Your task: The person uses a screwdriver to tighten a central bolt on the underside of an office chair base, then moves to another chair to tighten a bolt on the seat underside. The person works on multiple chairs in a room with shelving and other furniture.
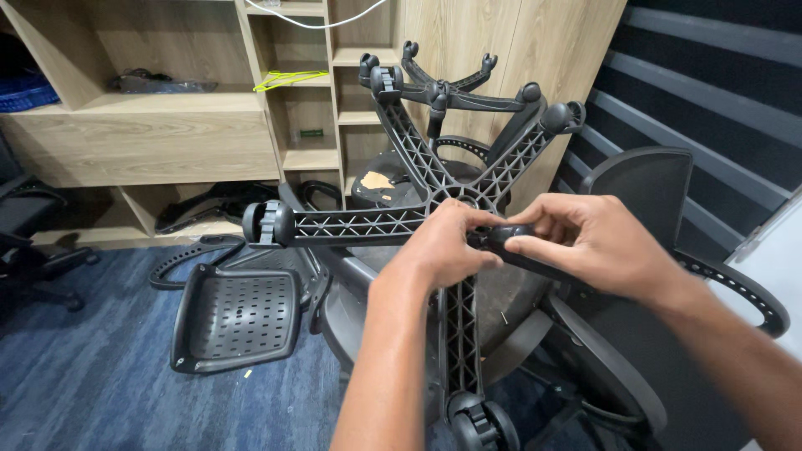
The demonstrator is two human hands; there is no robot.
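Blue carpet; both hands, L [447, 246] & R [597, 242], pinch black caster [505, 236].

floor: blue carpet [92, 376] | back wall: light wood shelving unit [167, 142] with open compartments, pale wood panel [493, 33] beside it | right wall: dark horizontal slats [710, 75] | left edge: dark office chair [25, 242] on the carpet | light: even, indoor
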